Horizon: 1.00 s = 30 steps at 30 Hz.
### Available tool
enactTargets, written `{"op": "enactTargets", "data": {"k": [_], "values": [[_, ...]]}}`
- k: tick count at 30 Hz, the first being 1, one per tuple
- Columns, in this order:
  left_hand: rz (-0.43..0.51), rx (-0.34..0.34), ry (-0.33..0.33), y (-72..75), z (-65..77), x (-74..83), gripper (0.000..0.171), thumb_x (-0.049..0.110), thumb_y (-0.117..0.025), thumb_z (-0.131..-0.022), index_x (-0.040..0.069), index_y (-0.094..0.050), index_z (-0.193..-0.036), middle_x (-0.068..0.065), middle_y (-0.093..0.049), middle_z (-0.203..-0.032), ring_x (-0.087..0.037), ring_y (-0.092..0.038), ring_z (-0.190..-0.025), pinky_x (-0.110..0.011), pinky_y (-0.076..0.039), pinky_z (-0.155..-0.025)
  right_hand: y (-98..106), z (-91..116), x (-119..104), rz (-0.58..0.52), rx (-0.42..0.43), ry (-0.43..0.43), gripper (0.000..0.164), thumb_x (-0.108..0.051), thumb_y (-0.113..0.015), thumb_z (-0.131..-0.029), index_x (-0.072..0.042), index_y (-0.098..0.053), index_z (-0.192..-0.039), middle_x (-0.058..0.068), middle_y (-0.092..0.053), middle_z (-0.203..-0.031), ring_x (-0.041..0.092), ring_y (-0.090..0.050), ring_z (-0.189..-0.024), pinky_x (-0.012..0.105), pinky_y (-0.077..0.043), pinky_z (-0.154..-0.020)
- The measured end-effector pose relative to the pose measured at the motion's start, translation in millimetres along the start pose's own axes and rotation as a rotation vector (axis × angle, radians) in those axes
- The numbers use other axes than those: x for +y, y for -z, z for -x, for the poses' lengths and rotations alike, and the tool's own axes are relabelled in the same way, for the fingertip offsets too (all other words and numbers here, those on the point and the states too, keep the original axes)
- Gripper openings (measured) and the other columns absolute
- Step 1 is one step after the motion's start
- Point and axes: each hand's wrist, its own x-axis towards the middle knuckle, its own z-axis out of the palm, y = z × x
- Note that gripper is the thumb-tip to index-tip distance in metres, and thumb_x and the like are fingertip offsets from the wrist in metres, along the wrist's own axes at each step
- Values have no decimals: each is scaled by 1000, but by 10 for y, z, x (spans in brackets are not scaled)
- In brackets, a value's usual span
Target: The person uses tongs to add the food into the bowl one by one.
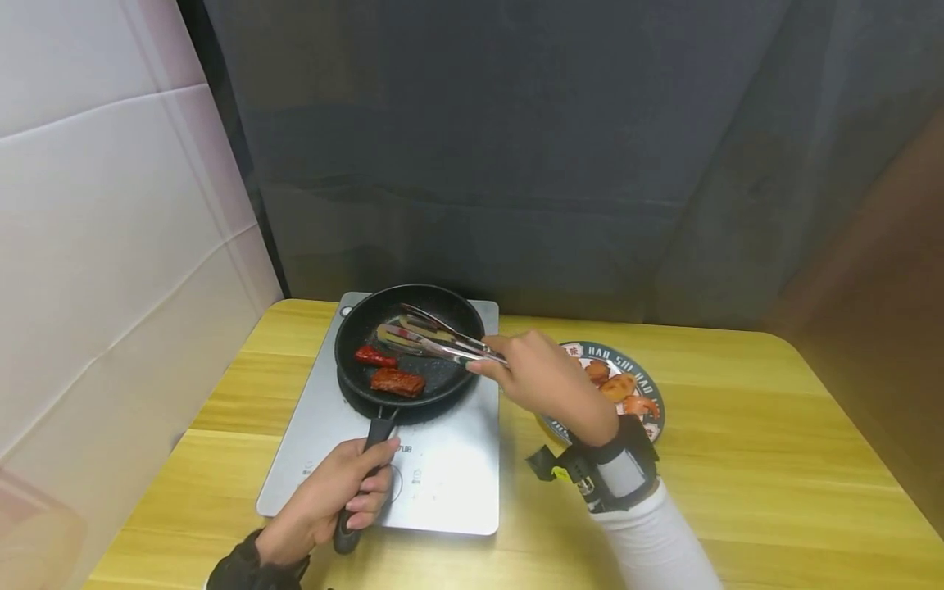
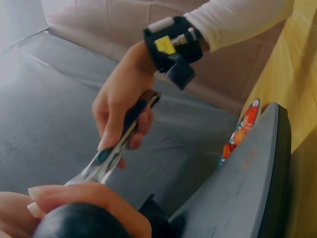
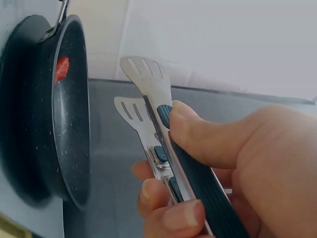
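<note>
My left hand [image 1: 342, 492] grips the black handle [image 1: 380, 434] of a frying pan [image 1: 442, 385]. Inside the pan, toward the handle side, lie a browned slab of meat [image 1: 398, 382] and a smaller red piece of food [image 1: 374, 356]. Metal tongs [image 1: 435, 338] are held in my right hand [image 1: 542, 373], their slotted ends over the pan and slightly apart with nothing between them. In the right wrist view the thumb presses one dark grip of the tongs [image 3: 168, 134] and the fingers curl round the other. The left wrist view shows the left hand [image 2: 99, 198] around the handle's rounded end.
Under the pan is a silver induction cooktop [image 1: 457, 483] on a wooden table [image 1: 760, 459]. A patterned plate [image 1: 652, 393] with several food pieces sits to its right, partly hidden by my right forearm. A dark curtain [image 1: 501, 164] stands behind, and a pale panel [image 1: 111, 205] at left.
</note>
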Motion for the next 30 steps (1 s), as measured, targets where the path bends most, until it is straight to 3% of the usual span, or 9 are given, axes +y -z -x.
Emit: {"op": "enactTargets", "data": {"k": [3, 7, 10, 12, 17, 24, 30], "values": [[-8, 6, 1, -2, -2, 8, 34, 31, -50, -100, 6, -33, -82, 8, -30, -56, -1, -29, -38, -16, -26, -32, 12, 132, 79, -26, 38, -38, 33, -40, -59, -95, -9, -65, -105, -5, -39, -57, 11, -40, -50, 26, -33, -43], [-37, 19, 2, 0, 2, 11, 35, 32, -51, -100, 7, -34, -82, 8, -30, -57, -1, -28, -39, -16, -26, -33, 31, 314, 234, -76, 101, -79, 27, -37, -59, -95, -11, -65, -97, -5, -40, -57, 12, -43, -54, 29, -39, -50], [-46, 24, 4, 1, 7, 10, 36, 33, -51, -99, 7, -35, -81, 7, -30, -57, -2, -28, -39, -16, -27, -33, 66, 448, 345, -92, 141, -134, 32, -38, -57, -96, -8, -67, -102, -7, -48, -60, 13, -46, -59, 31, -42, -58], [-41, 23, 6, -2, 8, 10, 36, 34, -51, -99, 8, -35, -80, 7, -30, -57, -2, -28, -39, -16, -27, -33, 88, 524, 410, -105, 151, -176, 36, -40, -57, -96, -7, -67, -108, -8, -52, -62, 13, -46, -58, 32, -41, -55], [-31, 19, -2, -3, 4, 10, 37, 34, -51, -99, 8, -35, -79, 7, -30, -56, -2, -29, -39, -16, -27, -33, 88, 652, 538, -120, 198, -223, 41, -39, -59, -95, -3, -64, -114, -5, -42, -57, 15, -42, -56, 30, -36, -51], [-35, 16, -4, -7, 0, 8, 37, 34, -52, -99, 7, -35, -80, 8, -30, -56, -1, -29, -38, -16, -27, -33, 59, 795, 624, -145, 221, -302, 47, -40, -58, -95, 0, -56, -120, 8, -62, -81, 23, -52, -68, 32, -40, -55], [-25, 17, -2, -10, 4, 8, 36, 33, -51, -99, 7, -35, -82, 8, -31, -56, -1, -29, -38, -16, -28, -33, 4, 872, 709, -146, 226, -321, 48, -43, -55, -96, -3, -52, -121, 2, -47, -63, 18, -46, -58, 30, -36, -48]]}}
